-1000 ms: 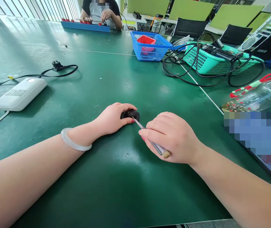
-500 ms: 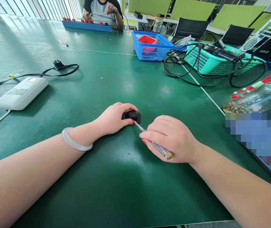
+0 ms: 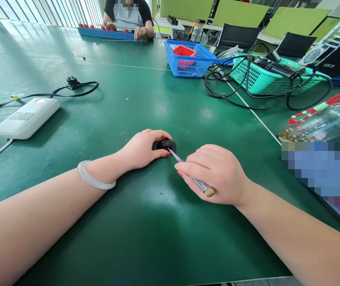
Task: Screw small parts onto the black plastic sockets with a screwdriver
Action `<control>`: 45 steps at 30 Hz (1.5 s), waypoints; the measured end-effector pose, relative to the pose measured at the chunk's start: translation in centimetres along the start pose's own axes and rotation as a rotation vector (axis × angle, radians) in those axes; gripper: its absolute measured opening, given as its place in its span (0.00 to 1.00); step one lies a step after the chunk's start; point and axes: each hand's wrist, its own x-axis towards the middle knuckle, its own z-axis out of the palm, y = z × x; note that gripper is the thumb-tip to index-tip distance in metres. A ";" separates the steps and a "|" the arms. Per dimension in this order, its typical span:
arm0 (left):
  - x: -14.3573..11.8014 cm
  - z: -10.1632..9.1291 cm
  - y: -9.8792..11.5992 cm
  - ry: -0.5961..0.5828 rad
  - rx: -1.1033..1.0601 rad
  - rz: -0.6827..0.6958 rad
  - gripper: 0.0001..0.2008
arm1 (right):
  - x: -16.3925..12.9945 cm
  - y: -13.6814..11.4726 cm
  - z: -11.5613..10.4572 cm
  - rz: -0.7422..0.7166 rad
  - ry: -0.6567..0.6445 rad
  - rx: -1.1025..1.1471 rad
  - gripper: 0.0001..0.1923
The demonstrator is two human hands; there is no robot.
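A small black part (image 3: 166, 143) sits on the green table (image 3: 146, 238) between the thumb and fingers of the left hand (image 3: 140, 149), which grip its sides, apparently to steady it. Just beside that thumb, the tip of a slim tool (image 3: 200, 184) meets it, slanted from the right hand (image 3: 216, 172), whose fingers curl around the handle, probably for control.

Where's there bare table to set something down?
One bare patch of tabletop lies between the white box, left hand and blue basket; another lies nearer you, between the forearms. It's crowded along the right: teal basket, black cables, bottle.
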 end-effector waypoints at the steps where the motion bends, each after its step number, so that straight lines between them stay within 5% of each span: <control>1: 0.0 0.0 0.0 -0.001 -0.002 0.002 0.17 | 0.0 0.0 0.0 0.001 0.001 -0.009 0.07; 11: 0.0 0.1 0.2 -0.013 -0.011 0.010 0.25 | -0.3 0.4 -0.5 0.234 0.202 0.086 0.05; 20: -0.2 0.1 0.3 -0.027 0.016 0.039 0.22 | -0.2 0.9 1.0 0.833 0.141 0.655 0.17; 31: -0.5 0.2 0.3 -0.020 0.073 0.116 0.23 | 0.2 0.0 0.1 0.686 0.102 0.364 0.11; 36: -0.5 0.2 0.4 -0.018 0.087 0.116 0.24 | 0.1 -0.1 0.3 0.552 0.191 0.289 0.11; 45: -0.4 0.1 0.5 -0.048 0.081 0.018 0.29 | -0.6 2.3 1.5 0.914 0.147 0.665 0.13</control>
